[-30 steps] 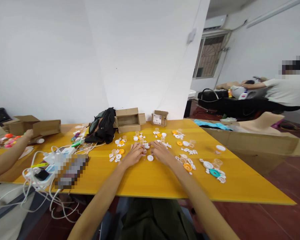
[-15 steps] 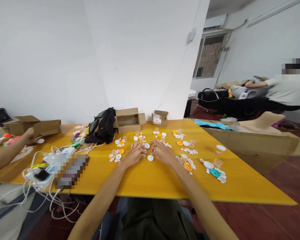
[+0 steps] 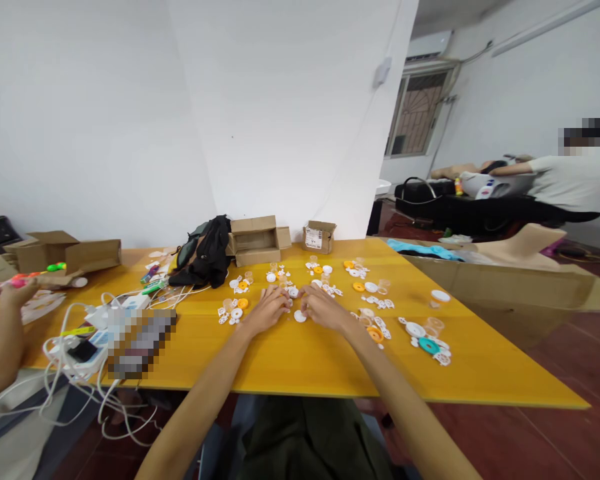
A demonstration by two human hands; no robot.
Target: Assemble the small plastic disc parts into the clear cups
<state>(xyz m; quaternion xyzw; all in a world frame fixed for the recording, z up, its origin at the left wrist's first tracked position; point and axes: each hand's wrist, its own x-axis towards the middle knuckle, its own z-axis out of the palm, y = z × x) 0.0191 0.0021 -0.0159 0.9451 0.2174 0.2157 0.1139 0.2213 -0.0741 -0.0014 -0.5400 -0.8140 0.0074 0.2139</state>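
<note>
My left hand [image 3: 271, 308] rests low over the table, its fingers bent and drawn together at the tips. Facing it across a small gap, my right hand [image 3: 321, 307] has its fingers curled downward. Whatever small piece either hand pinches is too small or hidden to make out. Between the hands, nearer to me, lies a white round disc [image 3: 300, 316]. Just beyond the fingertips sits another white round part [image 3: 293, 292]. More small white plastic parts [image 3: 336, 291] lie behind my right hand, partly covered by it.
Groups of white pieces, clear cups and coloured wheels, such as an orange wheel [image 3: 375, 334] and a teal wheel [image 3: 429, 345], spread over the yellow table [image 3: 300, 373]. Cardboard boxes [image 3: 255, 255], a black bag [image 3: 213, 257] and white cables [image 3: 105, 393] surround them. A co-worker's hand [image 3: 20, 300] is at left.
My right hand's fingers have drawn closer together and lower; my left hand has barely moved. The co-worker's arm at left has pulled back from the box, with colourful beads near the hand.
</note>
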